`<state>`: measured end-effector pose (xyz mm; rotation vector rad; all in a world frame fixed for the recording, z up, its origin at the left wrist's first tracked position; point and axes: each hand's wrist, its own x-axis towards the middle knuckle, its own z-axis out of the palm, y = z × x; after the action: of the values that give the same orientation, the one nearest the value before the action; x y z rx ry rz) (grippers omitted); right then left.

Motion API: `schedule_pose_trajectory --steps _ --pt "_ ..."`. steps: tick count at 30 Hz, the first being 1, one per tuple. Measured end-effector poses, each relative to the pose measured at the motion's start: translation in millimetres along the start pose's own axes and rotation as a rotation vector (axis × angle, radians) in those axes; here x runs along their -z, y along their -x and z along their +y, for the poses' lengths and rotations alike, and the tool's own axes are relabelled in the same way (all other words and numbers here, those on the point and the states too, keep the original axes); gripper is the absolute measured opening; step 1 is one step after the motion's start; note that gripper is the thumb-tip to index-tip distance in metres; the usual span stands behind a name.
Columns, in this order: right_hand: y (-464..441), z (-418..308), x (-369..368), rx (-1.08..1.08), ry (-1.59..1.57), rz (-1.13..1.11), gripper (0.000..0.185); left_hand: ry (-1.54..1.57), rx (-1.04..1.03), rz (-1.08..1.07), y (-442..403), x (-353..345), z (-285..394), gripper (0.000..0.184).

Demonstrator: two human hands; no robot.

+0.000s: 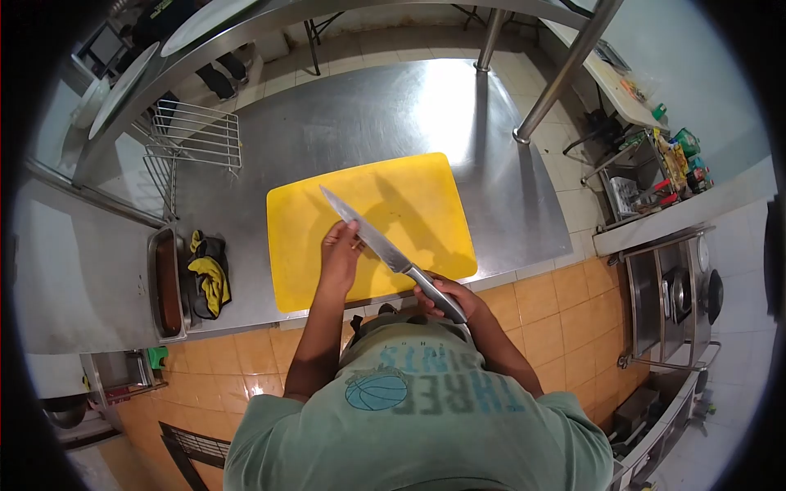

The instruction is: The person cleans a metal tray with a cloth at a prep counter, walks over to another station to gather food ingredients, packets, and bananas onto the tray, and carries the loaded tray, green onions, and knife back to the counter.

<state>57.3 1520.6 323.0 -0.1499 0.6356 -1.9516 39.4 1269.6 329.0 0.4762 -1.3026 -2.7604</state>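
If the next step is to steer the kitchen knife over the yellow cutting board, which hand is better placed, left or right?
Probably the right hand: it grips the handle, while the left hand only touches the blade, away from the handle.

You are in a kitchen, apparently a professional one: your bench [327, 114] is stainless steel, with a yellow cutting board [442, 204] by its near edge, a long knife [378, 242] above that, a metal food pan [153, 282] at the near left corner, and white plates [205, 24] overhead beyond the far left corner.
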Motion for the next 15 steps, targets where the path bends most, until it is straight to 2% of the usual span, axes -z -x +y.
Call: schedule_pose_trajectory --steps 3,6,7,10,13,15 --pt "8.2 -3.7 -11.7 0.011 0.054 -0.061 0.037 0.213 -0.033 0.137 -2.5 11.6 16.6 0.016" --pt "7.8 -6.0 -0.6 -0.015 -0.020 -0.054 0.037 0.132 0.019 0.110 4.8 -25.2 39.5 0.020" --pt "8.0 -2.4 2.7 -0.001 -0.050 -0.057 0.036 0.031 0.058 -0.043 1.4 -9.8 25.6 0.022" --pt "7.0 3.2 -0.8 0.022 -0.099 -0.012 0.036 -0.139 0.050 -0.212 2.1 -15.7 0.0 0.016" --pt "11.3 -1.4 -5.6 0.012 -0.135 0.000 0.036 0.083 0.007 -0.073 -11.9 -13.8 -5.2 0.009" --pt "20.3 -3.6 -2.7 -0.069 -0.101 0.018 0.030 0.193 -0.009 0.026 -20.3 0.2 2.5 0.004"
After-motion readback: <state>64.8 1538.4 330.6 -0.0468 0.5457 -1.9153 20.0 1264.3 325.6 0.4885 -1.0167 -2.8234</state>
